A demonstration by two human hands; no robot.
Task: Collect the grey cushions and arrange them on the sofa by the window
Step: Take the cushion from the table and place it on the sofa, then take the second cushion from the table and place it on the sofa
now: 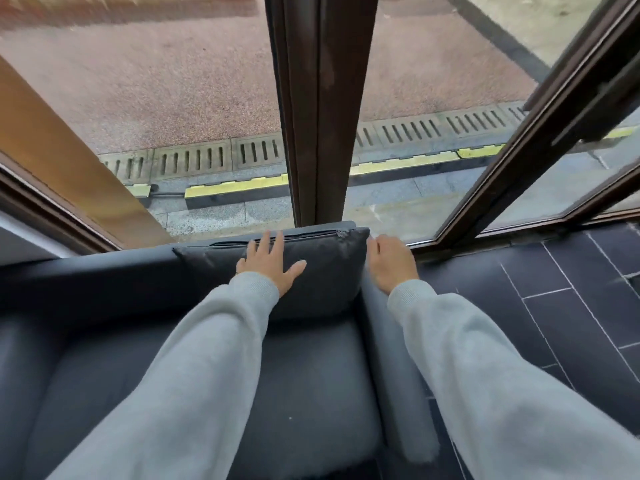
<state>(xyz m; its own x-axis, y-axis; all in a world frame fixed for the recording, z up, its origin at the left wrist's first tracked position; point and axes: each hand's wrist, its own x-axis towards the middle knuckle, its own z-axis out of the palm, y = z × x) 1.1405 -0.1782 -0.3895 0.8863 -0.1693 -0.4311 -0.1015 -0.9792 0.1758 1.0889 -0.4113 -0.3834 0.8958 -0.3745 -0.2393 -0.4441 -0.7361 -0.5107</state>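
Observation:
A dark grey cushion (322, 268) stands upright against the backrest at the right end of the dark grey sofa (104, 358), its zip along the top edge. My left hand (268, 263) lies flat on the cushion's front, fingers spread. At the cushion's right edge my right hand (389, 263) rests over the sofa's armrest; its fingers curl toward the cushion's side, partly hidden, and I cannot tell whether they grip it.
Directly behind the sofa is a large window with a dark brown frame post (322, 109); pavement and a drain grate lie outside. Dark floor tiles (571, 306) extend to the right of the sofa. The sofa seat (304, 393) stretches leftward.

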